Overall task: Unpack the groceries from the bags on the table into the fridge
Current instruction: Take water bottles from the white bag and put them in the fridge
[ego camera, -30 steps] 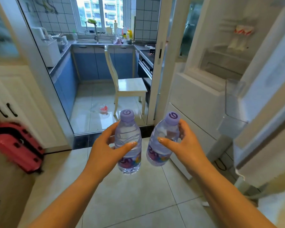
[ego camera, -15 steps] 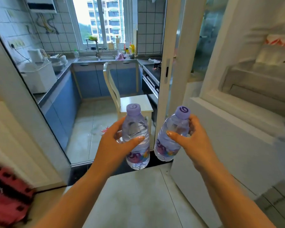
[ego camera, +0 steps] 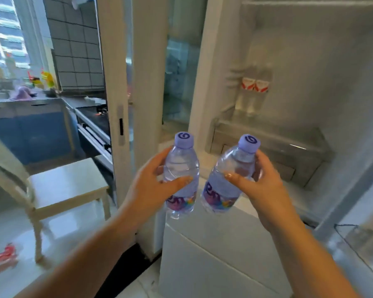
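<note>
Clear bottles (ego camera: 181, 168) within curled fingers (ego camera: 182, 180)

Daylight floods from the bright glass kitchen window (ego camera: 7, 39), softly lighting a motion-blurred, wide-angle view bent at its edges.

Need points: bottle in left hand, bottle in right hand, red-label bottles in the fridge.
bottle in left hand (ego camera: 180, 168), head view, clear body above the label.
bottle in right hand (ego camera: 237, 160), head view, clear shoulder below the cap.
red-label bottles (ego camera: 255, 84), head view, the red labels.

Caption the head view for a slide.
Left hand and right hand each hold a water bottle before the open fridge.
</note>
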`<state>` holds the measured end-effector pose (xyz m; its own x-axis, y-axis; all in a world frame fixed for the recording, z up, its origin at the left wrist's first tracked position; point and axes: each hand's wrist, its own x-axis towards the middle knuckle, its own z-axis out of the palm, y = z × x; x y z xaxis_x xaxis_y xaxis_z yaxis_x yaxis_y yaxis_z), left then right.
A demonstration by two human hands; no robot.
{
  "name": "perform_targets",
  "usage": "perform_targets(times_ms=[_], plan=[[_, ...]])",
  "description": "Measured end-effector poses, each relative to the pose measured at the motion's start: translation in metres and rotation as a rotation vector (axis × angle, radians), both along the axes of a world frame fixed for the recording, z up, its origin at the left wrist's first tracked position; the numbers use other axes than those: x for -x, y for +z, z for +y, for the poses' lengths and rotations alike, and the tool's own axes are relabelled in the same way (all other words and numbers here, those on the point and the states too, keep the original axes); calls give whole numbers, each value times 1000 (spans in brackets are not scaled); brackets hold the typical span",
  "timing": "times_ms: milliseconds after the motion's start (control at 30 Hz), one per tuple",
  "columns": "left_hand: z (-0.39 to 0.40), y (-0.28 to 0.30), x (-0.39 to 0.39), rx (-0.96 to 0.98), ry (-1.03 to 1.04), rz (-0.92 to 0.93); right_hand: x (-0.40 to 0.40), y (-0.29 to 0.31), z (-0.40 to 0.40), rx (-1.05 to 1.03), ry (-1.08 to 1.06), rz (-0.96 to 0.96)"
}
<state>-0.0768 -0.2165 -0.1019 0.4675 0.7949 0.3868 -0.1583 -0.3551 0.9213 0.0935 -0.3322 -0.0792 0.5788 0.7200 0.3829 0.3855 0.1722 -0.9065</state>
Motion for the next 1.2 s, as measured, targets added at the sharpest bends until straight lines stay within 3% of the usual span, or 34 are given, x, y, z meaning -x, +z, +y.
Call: perform_targets(times_ms=[167, 467, 800, 1200], plan=[[82, 27, -88, -67, -227, -37, -56, 36, 46, -65, -162, -33], [151, 87, -251, -127, -513, -110, -179, 87, 99, -237, -484, -109], [188, 105, -419, -135, -441, -157, -324, 104, 161, -288, -528, -81], [207, 89, -519, -127, -453, -113, -422, 79, 186, -291, -586, -20]])
